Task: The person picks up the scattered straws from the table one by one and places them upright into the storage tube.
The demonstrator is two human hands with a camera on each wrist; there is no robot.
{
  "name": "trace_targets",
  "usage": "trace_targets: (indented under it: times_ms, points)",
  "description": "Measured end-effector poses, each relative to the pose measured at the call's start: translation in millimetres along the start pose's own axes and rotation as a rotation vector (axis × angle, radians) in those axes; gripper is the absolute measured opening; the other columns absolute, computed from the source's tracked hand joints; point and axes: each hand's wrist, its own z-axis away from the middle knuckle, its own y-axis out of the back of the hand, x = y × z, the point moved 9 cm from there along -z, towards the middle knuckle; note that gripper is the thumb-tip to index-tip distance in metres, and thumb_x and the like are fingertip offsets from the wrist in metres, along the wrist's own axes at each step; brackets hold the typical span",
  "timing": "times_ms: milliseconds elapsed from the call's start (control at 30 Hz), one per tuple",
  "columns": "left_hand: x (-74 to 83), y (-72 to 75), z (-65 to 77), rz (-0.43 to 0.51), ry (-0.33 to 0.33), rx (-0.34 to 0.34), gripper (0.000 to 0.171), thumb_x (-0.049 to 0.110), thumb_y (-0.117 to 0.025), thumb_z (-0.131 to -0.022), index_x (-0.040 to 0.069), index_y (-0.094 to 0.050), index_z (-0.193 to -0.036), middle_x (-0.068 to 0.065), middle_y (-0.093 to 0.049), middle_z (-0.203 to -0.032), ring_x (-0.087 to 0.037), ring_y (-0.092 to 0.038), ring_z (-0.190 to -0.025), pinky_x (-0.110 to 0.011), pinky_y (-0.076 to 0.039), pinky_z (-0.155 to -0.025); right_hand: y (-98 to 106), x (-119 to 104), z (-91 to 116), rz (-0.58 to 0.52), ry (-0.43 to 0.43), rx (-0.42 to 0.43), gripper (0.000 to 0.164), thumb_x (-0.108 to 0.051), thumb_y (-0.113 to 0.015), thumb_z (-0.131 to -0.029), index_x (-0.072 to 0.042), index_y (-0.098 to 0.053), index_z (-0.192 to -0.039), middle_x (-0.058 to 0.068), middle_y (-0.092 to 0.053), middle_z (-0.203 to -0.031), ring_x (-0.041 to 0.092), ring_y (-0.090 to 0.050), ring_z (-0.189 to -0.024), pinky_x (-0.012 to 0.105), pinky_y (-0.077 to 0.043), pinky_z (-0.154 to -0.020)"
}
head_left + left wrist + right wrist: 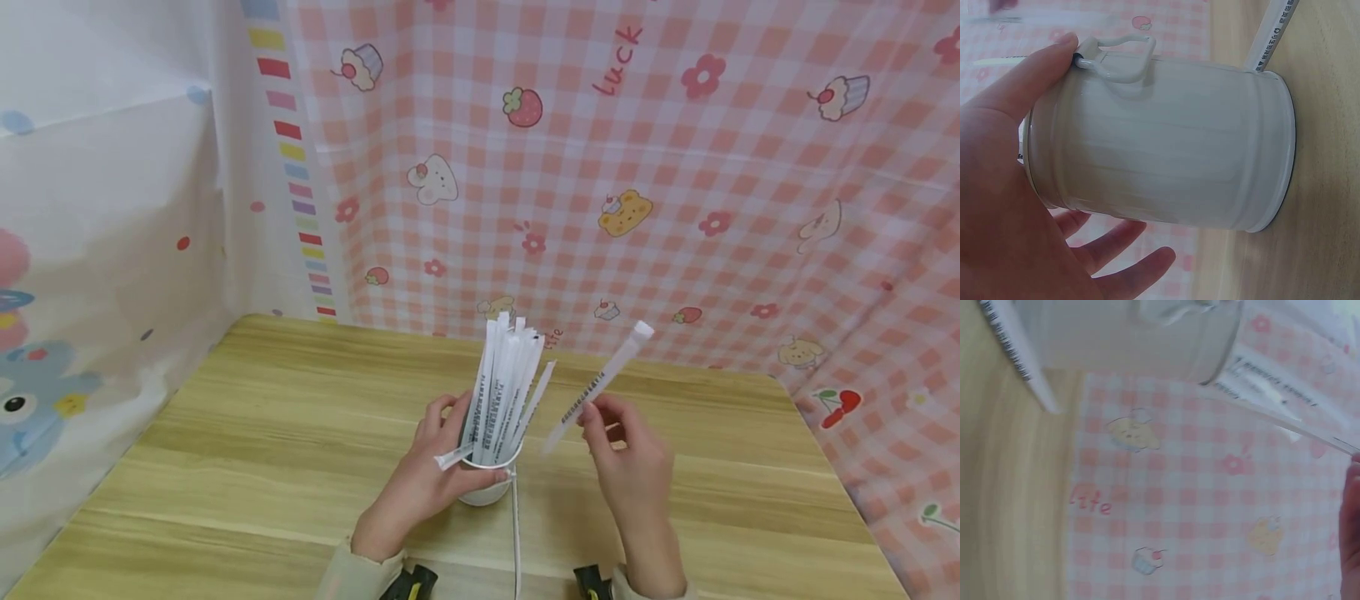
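Note:
A white metal pail (pixel 1172 137) with a small side handle (pixel 1125 59) stands on the table, filled with several paper-wrapped straws (pixel 498 392). My left hand (pixel 423 479) grips the pail near its rim, the thumb beside the handle and the fingers round the far side. One short wrapped straw (pixel 454 457) sticks out sideways over the rim by that hand. To the right of the pail, my right hand (pixel 633 454) pinches a single wrapped straw (pixel 600 383) between thumb and fingers, slanting up to the right. Printed dark lettering runs along the wrappers.
Another wrapped straw (pixel 516 533) lies on the wooden table (pixel 247 467) in front of the pail, pointing at the near edge. A pink checked cloth (pixel 570 167) hangs behind the table, and a pale printed cloth (pixel 112 208) at the left.

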Motion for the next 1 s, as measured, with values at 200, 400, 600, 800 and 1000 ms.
trace_targets:
  times_ms: [200, 400, 600, 800, 1000]
  points:
    - [1.0, 0.4, 0.1, 0.011, -0.001, -0.001, 0.100, 0.048, -0.076, -0.062, 0.016, -0.024, -0.141, -0.015, -0.031, -0.128, -0.026, -0.034, -0.111, -0.043, -0.038, -0.083, 15.7, -26.7, -2.6, -0.085, 0.119, 0.161, 0.014, -0.010, -0.064, -0.081, 0.003, -0.064, -0.081, 0.004, -0.064, -0.068, 0.008, -0.056, -0.051, 0.015, -0.043, -0.048]
    - [0.6, 1.4, 0.2, 0.011, 0.012, 0.006, 0.101, 0.049, -0.076, -0.061, 0.018, -0.023, -0.141, -0.014, -0.032, -0.127, -0.028, -0.037, -0.107, -0.042, -0.041, -0.081, 8.1, -37.3, 1.9, -0.094, 0.136, 0.177, 0.014, -0.014, -0.066, -0.080, 0.000, -0.065, -0.079, 0.002, -0.064, -0.067, 0.008, -0.055, -0.050, 0.016, -0.043, -0.049]
    - [-1.1, -0.8, 0.4, 0.006, 0.024, -0.014, 0.102, 0.050, -0.075, -0.062, 0.020, -0.020, -0.142, -0.014, -0.030, -0.128, -0.028, -0.038, -0.107, -0.042, -0.041, -0.081, -10.7, -37.8, 5.9, -0.064, 0.151, 0.091, 0.016, -0.019, -0.063, -0.083, -0.002, -0.065, -0.081, 0.000, -0.064, -0.068, 0.008, -0.055, -0.050, 0.016, -0.042, -0.046]
    - [-1.9, -1.1, 0.4, 0.000, 0.023, -0.013, 0.100, 0.050, -0.075, -0.063, 0.021, -0.021, -0.142, -0.013, -0.030, -0.129, -0.027, -0.036, -0.109, -0.042, -0.040, -0.082, -33.6, -28.0, 12.0, -0.094, 0.140, -0.042, 0.008, -0.010, -0.063, -0.080, -0.003, -0.064, -0.085, -0.001, -0.065, -0.072, 0.006, -0.055, -0.054, 0.016, -0.043, -0.048]
    - [2.1, 1.3, 0.8, 0.009, -0.019, 0.011, 0.100, 0.047, -0.075, -0.064, 0.019, -0.021, -0.142, -0.014, -0.032, -0.128, -0.027, -0.037, -0.107, -0.041, -0.040, -0.079, -54.7, -8.9, 22.7, -0.047, 0.034, -0.173, 0.006, -0.009, -0.066, -0.078, -0.008, -0.063, -0.084, -0.004, -0.062, -0.069, 0.006, -0.054, -0.057, 0.017, -0.041, -0.047]
